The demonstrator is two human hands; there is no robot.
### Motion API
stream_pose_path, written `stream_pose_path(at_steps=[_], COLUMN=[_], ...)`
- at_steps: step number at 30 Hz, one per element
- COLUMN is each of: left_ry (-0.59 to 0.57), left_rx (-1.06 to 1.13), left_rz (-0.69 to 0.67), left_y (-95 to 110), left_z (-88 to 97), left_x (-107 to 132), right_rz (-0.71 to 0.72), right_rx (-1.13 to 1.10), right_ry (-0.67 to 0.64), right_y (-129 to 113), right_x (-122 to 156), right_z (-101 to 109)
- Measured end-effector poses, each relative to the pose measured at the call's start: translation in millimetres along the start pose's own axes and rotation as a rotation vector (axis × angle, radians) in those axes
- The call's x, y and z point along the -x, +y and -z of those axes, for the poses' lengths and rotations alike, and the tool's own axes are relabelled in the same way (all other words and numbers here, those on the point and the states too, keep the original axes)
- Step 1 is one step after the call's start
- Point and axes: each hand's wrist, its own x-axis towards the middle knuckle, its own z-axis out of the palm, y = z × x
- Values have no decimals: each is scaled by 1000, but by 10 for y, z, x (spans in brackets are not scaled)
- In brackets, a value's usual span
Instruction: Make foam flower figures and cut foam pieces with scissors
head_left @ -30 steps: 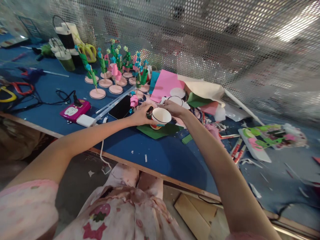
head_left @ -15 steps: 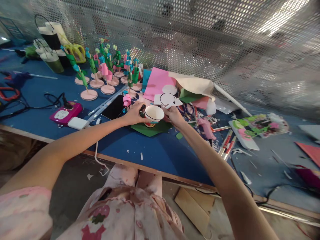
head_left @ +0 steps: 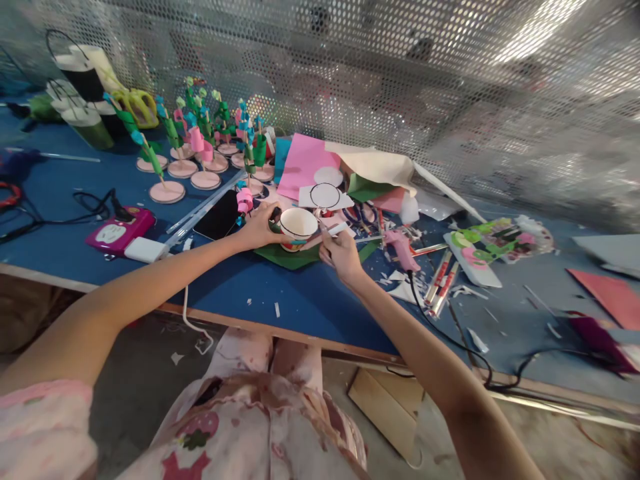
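A white paper cup [head_left: 297,225] with a dark rim stands on a green paper sheet [head_left: 287,257] on the blue table [head_left: 310,300]. My left hand [head_left: 257,227] grips the cup's left side. Just right of the cup, my right hand [head_left: 339,251] is closed around a small white strip that points toward the cup. A white card with a black ring drawn on it [head_left: 325,197] lies right behind the cup.
Green and pink craft flowers on round pink bases [head_left: 200,150] stand at the back left. A phone [head_left: 217,217], pink device [head_left: 119,231] and white charger [head_left: 145,249] lie left. Pink glue gun [head_left: 400,245], its black cord, paper scraps and coloured sheets [head_left: 305,163] clutter the right. A perforated metal wall [head_left: 400,87] stands behind.
My right hand has drawn back from the card behind the cup to the cup's right side, nearer me. The view has shifted rightward. My left hand stays on the cup.
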Motion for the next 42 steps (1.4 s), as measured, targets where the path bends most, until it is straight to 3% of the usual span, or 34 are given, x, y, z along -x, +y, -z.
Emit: stream_pose_path(at_steps=[3,6,9,12,19,27,29,31,35,39,42], left_ry=[18,121,302,391,354,250,301,357,210,188,151], left_rx=[167,317,295,214,20,-261,-324,-422,-638,-717,-755], left_rz=[-3,-29,-35,-25,-58,101,8,-191,-511,-578,-590], left_y=[-50,-82,-82,-65,-62,-124,-110,-59,131,275,300], left_z=[-20,-10,63,165,201,9,14,45,85,24,-25], left_x=[-26,-74,-113,-132,-317,-612,-552,-428,-120,39,56], right_rz=[42,12,48,110,236,307,327,333,312,288,274], right_rx=[-105,-206,-259,-264,-294,-302,-324,-341,-342,-364,-358], right_ry=[118,185,233,289,378,342,311,265,135,2,-27], right_y=[-11,-12,0,22,32,-5,-35,-83,-175,-204,-199], right_x=[22,21,15,-1,-56,-49,-47,-38,11,69,89], right_z=[18,40,45,45,65,129,159,189,207,159,114])
